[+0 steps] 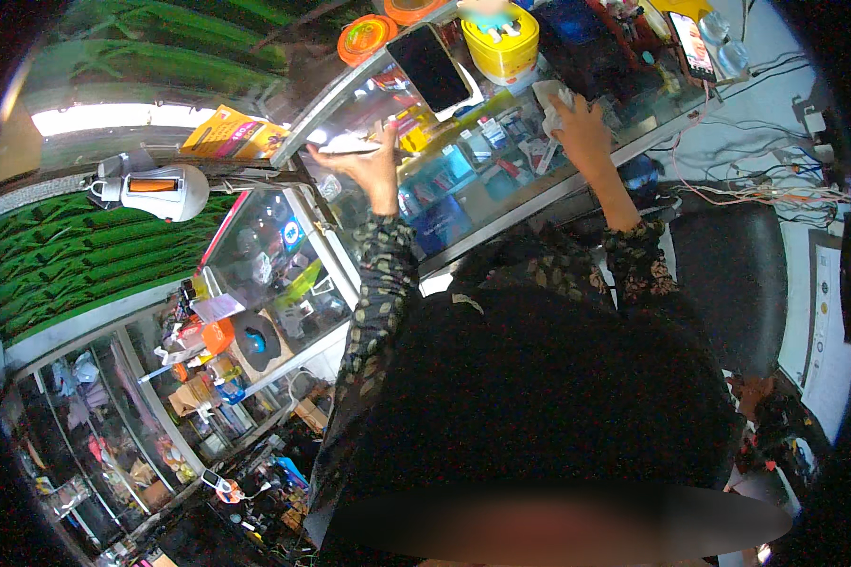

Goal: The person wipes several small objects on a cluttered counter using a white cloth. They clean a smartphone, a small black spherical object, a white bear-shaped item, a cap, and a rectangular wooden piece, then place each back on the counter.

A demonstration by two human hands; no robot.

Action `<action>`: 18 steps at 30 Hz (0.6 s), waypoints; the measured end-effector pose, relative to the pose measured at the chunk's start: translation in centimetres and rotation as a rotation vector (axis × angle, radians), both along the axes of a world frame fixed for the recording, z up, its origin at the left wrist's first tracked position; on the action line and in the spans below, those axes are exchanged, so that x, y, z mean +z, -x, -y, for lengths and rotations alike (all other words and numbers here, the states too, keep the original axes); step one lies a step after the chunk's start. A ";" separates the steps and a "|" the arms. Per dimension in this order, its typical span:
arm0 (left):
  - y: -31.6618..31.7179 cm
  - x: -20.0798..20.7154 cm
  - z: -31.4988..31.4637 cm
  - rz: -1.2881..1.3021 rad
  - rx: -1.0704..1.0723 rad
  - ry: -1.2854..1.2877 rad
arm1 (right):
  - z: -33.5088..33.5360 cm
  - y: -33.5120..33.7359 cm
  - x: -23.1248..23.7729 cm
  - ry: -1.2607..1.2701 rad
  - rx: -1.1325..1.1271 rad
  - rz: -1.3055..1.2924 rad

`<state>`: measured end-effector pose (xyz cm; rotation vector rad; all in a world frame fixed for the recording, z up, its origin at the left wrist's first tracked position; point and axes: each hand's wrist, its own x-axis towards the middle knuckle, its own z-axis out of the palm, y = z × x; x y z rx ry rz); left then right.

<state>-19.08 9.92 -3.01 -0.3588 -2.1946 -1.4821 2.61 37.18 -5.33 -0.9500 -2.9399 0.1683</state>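
My right hand (584, 125) presses a crumpled white cloth (548, 97) onto the glass top of a shop counter (501, 203). My left hand (367, 168) hovers over the same glass nearer the corner, fingers spread, holding nothing. A black tablet (432, 66) lies on the glass between and beyond the two hands. A yellow round tub (507, 45) with a small figure on it stands just past the cloth. Small packaged goods show under the glass.
Two orange lids (367, 36) lie at the counter's far edge. A phone (694, 44) and tangled wires (775, 189) sit at right by a black chair (733, 274). A white lamp bulb (165, 192), a yellow box (229, 134) and a side display case (265, 274) stand at left.
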 end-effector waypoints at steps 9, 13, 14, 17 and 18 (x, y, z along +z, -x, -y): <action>1.6 -0.7 -5.3 0.181 0.177 -0.009 | 0.2 0.6 0.5 0.005 -0.010 0.024; 2.3 -1.1 -5.9 0.010 0.116 0.023 | 0.3 0.7 0.2 0.006 -0.010 0.028; 2.4 -1.3 -5.9 0.026 0.119 0.027 | 0.3 0.7 0.1 0.001 -0.008 0.016; 2.6 -2.0 -6.0 0.029 0.127 0.023 | 0.3 0.6 -0.3 -0.006 -0.005 0.010; 2.5 -2.3 -5.9 0.019 0.129 0.036 | 0.3 0.6 -0.4 0.000 -0.005 0.013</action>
